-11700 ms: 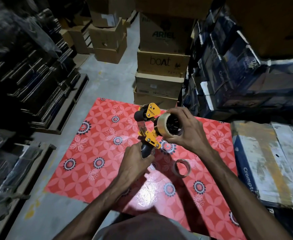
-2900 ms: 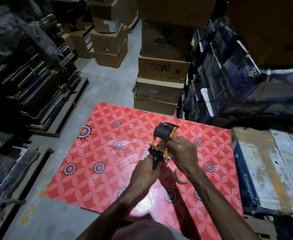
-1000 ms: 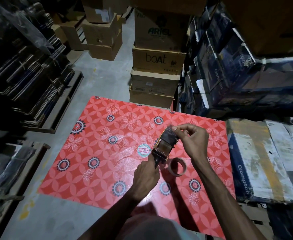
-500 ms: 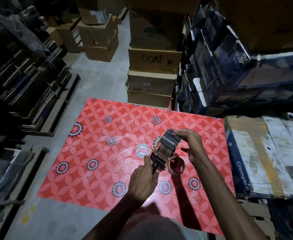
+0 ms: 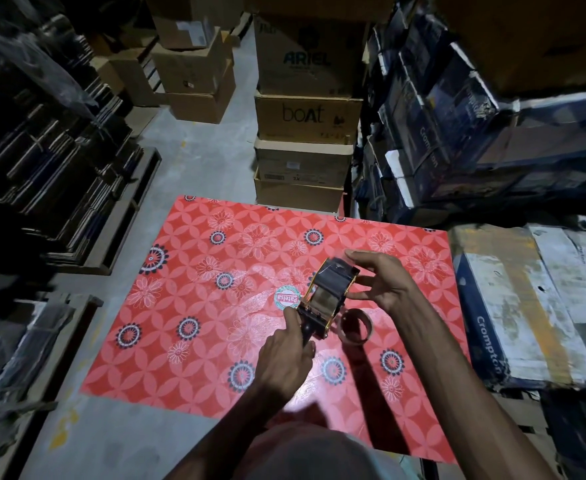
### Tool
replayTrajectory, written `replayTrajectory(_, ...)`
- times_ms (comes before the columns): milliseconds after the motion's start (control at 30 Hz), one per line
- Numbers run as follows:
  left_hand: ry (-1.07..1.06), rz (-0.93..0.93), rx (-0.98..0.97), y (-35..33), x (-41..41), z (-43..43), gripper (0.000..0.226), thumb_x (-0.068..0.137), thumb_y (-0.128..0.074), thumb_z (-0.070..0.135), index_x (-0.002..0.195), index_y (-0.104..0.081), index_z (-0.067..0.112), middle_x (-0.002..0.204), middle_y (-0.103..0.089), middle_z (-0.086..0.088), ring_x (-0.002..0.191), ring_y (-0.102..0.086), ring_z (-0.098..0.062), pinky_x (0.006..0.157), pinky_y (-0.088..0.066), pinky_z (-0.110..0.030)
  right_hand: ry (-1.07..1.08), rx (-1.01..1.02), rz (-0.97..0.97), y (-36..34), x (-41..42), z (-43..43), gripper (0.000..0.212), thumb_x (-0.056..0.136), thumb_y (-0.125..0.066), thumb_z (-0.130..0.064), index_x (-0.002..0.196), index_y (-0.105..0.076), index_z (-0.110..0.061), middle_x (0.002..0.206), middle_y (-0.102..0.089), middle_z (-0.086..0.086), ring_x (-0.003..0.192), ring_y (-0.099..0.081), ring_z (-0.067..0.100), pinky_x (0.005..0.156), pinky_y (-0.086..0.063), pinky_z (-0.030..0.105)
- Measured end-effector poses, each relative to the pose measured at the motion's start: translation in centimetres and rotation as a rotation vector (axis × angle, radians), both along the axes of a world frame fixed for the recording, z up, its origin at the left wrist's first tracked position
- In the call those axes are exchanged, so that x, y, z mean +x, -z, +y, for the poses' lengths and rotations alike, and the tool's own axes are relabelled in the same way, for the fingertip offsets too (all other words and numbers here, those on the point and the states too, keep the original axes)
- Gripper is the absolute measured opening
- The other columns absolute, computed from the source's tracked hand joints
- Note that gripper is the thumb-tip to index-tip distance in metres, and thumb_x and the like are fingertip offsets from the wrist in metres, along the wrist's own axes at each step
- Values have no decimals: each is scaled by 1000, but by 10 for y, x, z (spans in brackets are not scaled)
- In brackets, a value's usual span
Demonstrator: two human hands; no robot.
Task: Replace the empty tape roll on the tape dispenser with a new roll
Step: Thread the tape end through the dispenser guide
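Observation:
The yellow and black tape dispenser [image 5: 329, 294] is held above the red flowered mat [image 5: 198, 306], its roller end pointing away from me. My left hand [image 5: 284, 358] grips its black handle from below. My right hand [image 5: 383, 282] reaches in from the right with fingers mostly straight. Its index fingertip touches the top of the roller end and its thumb lies at the dispenser's yellow side. A strip of tape runs along the dispenser's face. An empty brown tape core [image 5: 355, 325] lies on the mat just right of the handle.
A round label [image 5: 287, 298] lies on the mat left of the dispenser. Stacked cardboard boxes [image 5: 307, 133] stand behind the mat. Blue cartons [image 5: 513, 306] crowd the right side. Dark bundles on pallets [image 5: 59, 188] line the left, with grey floor between.
My right hand has let go of its pinch at the tape end and spread its fingers over the roller end. The dispenser stays in my left hand, lowered slightly toward the mat.

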State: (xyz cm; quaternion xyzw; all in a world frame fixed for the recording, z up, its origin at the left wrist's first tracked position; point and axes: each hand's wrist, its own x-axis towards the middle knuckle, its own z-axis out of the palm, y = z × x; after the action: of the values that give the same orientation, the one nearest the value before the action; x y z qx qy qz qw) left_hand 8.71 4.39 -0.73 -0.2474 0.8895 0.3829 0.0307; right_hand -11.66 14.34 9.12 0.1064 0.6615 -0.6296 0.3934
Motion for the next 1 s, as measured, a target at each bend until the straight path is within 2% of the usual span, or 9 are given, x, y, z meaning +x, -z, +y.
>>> replayTrajectory(133,16,-20,-24,1,-4,0,36,100,-55,31,115,-23,28,92,-75,-6,75,-72,-36,67,-60,-53,5,24,31,-9,4,-4,23,82,-82,-14,103,-76,-5,104,-72,2,98,-64,28,94,-49,63)
replayTrajectory(200,27,-28,-26,2,-5,0,36,101,-57,30,115,-23,27,90,-74,-4,73,-71,-33,66,-61,-52,-26,43,132,-12,10,-7,10,84,-81,-10,94,-79,-8,90,-74,-3,85,-66,12,89,-47,43)
replayTrajectory(300,23,-35,-18,4,-8,0,36,102,-57,29,116,-24,26,88,-74,-3,69,-71,-32,63,-61,-53,-20,29,282,-9,15,-5,10,87,-77,-3,97,-78,0,80,-71,-6,55,-64,-10,62,-39,21)
replayTrajectory(400,29,-34,-11,2,-10,0,35,101,-55,29,117,-25,25,86,-72,-5,68,-70,-34,61,-61,-53,-17,3,332,-4,15,-3,5,84,-77,0,83,-79,-5,89,-75,-1,74,-67,-4,61,-47,13)
replayTrajectory(500,34,-39,-9,-3,-13,2,36,102,-58,24,119,-26,24,86,-68,-2,66,-67,-29,59,-58,-46,-13,14,399,2,17,-2,19,77,-85,-5,64,-81,-18,122,-73,5,114,-65,10,97,-50,32)
replayTrajectory(567,34,-54,-16,-5,-14,3,36,103,-58,23,120,-26,23,85,-65,1,65,-63,-26,59,-56,-42,-16,43,436,6,17,0,12,74,-89,-13,68,-83,-21,130,-71,5,124,-61,14,106,-46,44)
replayTrajectory(800,34,-2,-6,-7,-7,6,39,101,-59,28,118,-24,27,91,-76,-2,71,-71,-29,65,-60,-50,148,49,311,11,2,7,6,81,-83,-9,80,-78,-8,91,-76,-5,94,-65,6,75,-39,25)
replayTrajectory(900,37,54,29,-7,-3,8,43,98,-59,28,123,-24,28,96,-78,-3,76,-73,-32,70,-61,-50,154,101,193,20,0,7,13,82,-83,-11,73,-75,-16,80,-76,-7,94,-65,14,91,-40,41)
replayTrajectory(1000,46,70,62,-6,-2,11,51,95,-59,24,132,-24,31,98,-79,-4,79,-73,-36,72,-61,-51,152,107,52,25,2,6,13,84,-79,-8,76,-71,-13,82,-72,-2,87,-64,22,88,-45,49)
